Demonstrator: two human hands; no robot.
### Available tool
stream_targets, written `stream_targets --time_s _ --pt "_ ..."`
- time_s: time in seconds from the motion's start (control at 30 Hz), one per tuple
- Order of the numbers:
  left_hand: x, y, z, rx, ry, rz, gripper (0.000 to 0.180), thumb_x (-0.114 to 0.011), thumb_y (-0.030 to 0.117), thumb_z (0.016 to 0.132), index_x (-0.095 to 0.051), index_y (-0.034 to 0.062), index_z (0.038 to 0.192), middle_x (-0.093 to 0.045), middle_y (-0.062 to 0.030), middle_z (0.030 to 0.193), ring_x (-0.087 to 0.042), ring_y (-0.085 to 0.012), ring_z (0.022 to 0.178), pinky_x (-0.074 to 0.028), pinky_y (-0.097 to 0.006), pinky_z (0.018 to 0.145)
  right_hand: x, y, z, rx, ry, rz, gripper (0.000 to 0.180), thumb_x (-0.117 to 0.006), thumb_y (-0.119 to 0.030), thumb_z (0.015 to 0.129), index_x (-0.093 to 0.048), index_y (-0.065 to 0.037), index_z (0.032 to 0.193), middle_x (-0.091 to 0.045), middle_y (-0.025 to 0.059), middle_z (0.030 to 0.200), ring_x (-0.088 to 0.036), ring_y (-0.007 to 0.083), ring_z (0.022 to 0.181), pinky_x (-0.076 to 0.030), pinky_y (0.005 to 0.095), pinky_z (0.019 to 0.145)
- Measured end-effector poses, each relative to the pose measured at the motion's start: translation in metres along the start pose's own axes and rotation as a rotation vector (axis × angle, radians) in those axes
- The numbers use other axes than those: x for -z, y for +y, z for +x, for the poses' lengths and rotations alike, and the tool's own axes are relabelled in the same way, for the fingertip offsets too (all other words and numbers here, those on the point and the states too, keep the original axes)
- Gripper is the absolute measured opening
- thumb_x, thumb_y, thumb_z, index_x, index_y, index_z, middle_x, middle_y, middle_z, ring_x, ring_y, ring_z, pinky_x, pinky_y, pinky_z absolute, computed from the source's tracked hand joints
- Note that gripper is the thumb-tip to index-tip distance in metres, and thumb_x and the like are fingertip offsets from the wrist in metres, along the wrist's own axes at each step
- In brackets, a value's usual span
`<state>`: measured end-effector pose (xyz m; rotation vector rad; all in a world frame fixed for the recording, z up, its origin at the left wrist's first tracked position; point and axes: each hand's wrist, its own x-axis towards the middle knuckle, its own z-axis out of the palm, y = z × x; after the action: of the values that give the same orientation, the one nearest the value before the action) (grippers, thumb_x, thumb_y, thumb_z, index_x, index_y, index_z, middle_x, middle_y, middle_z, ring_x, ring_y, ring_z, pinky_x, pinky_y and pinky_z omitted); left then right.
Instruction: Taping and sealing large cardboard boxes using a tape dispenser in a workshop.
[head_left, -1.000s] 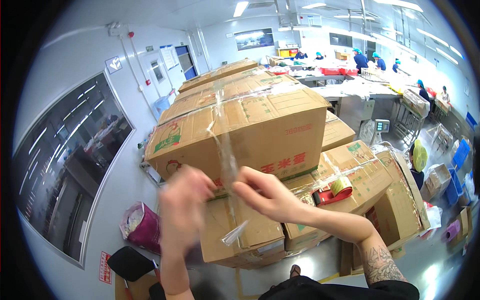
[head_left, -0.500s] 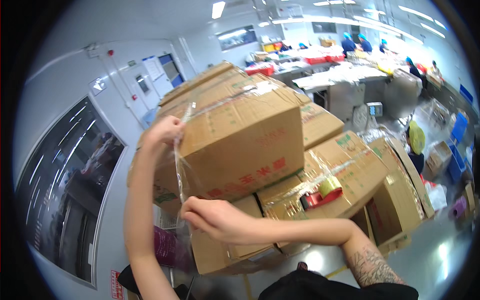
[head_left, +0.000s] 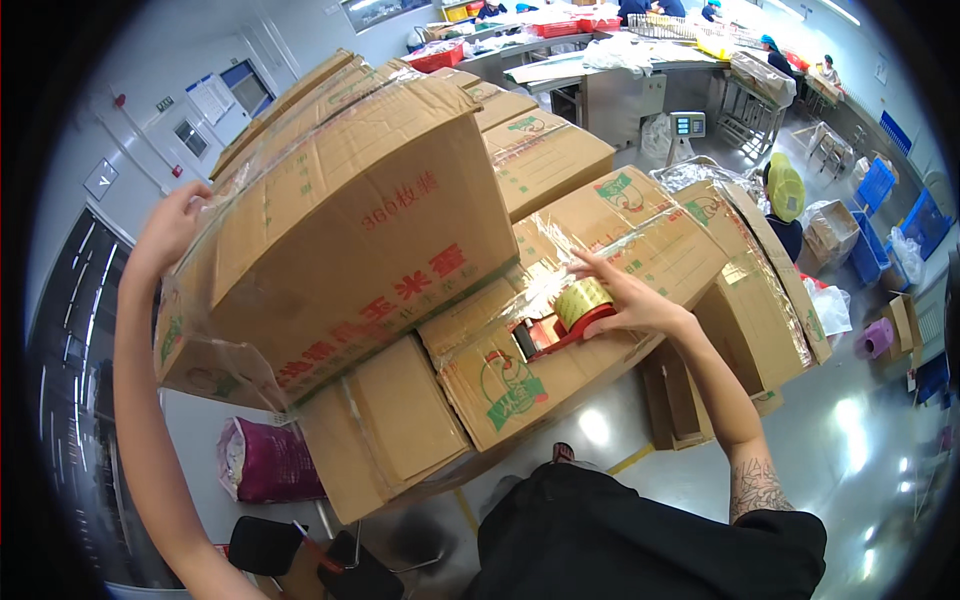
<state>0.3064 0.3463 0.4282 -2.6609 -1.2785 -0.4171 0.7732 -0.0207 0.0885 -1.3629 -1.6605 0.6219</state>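
A large cardboard box [head_left: 370, 200] with red and green print sits on top of a stack of cartons. At its far left upper edge is my left hand [head_left: 175, 230], fingers bent in by the top seam; what they pinch, if anything, is hidden. Loose clear packing tape [head_left: 250, 365] trails down the box's left side. My right hand [head_left: 640, 300] has its thumb and fingers around a red tape dispenser [head_left: 590, 322] with a yellowish roll. That dispenser lies on a lower carton [head_left: 510, 395] with a green printed figure.
More taped cartons [head_left: 545, 160] stand behind and to the right. A purple sack [head_left: 265, 460] and a black stool [head_left: 265, 545] are at lower left. A person in a yellow cap [head_left: 785, 190] is at right, near blue crates [head_left: 870, 240]. Others work at far tables.
My right hand has left the clear tape strip and moved right to the tape dispenser. My left hand now sits at the box's left upper edge. The view has tilted down.
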Motion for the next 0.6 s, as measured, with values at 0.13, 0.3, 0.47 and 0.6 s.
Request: stream_targets --time_s 0.13,0.3,0.47,0.6 --pt "0.001 0.036 -0.026 -0.016 0.065 0.386 0.025 -0.064 0.023 0.102 -0.069 0.0137 0.124 -0.071 -0.0213 0.092 -0.069 -0.0405 0.087 -0.054 -0.049 0.079 -0.010 0.031 0.006 -0.010 0.039 -0.113 0.062 -0.083 -0.015 0.086 -0.055 -0.010 0.141 -0.068 0.0202 0.127 -0.064 0.0383 0.123 -0.050 0.0446 0.104" --pt "0.000 0.052 -0.036 -0.052 0.185 0.503 0.023 -0.067 0.018 0.097 -0.076 0.0149 0.117 -0.076 -0.0179 0.101 -0.072 -0.0410 0.098 -0.057 -0.052 0.082 -0.022 0.038 0.000 -0.015 0.197 -0.104 0.044 -0.064 0.004 0.086 -0.058 -0.008 0.128 -0.073 0.0204 0.105 -0.071 0.0406 0.106 -0.054 0.0448 0.089" --pt "-0.002 0.045 -0.034 -0.110 0.232 0.493 0.021 -0.062 0.019 0.098 -0.078 0.0126 0.110 -0.075 -0.0198 0.092 -0.073 -0.0419 0.090 -0.057 -0.053 0.079 -0.027 0.011 0.004 -0.044 0.549 -0.157 0.041 -0.054 0.011 0.084 -0.060 -0.006 0.121 -0.073 0.0211 0.102 -0.073 0.0377 0.099 -0.055 0.0387 0.086" --pt "0.001 0.039 -0.038 -0.180 0.297 0.475 0.020 -0.059 0.017 0.096 -0.077 0.0090 0.102 -0.074 -0.0215 0.087 -0.073 -0.0415 0.086 -0.057 -0.052 0.076 -0.005 -0.047 0.043 0.170 0.747 -0.125 0.037 -0.051 0.013 0.086 -0.061 -0.004 0.117 -0.071 0.0116 0.098 -0.070 0.0229 0.094 -0.054 0.0334 0.086"
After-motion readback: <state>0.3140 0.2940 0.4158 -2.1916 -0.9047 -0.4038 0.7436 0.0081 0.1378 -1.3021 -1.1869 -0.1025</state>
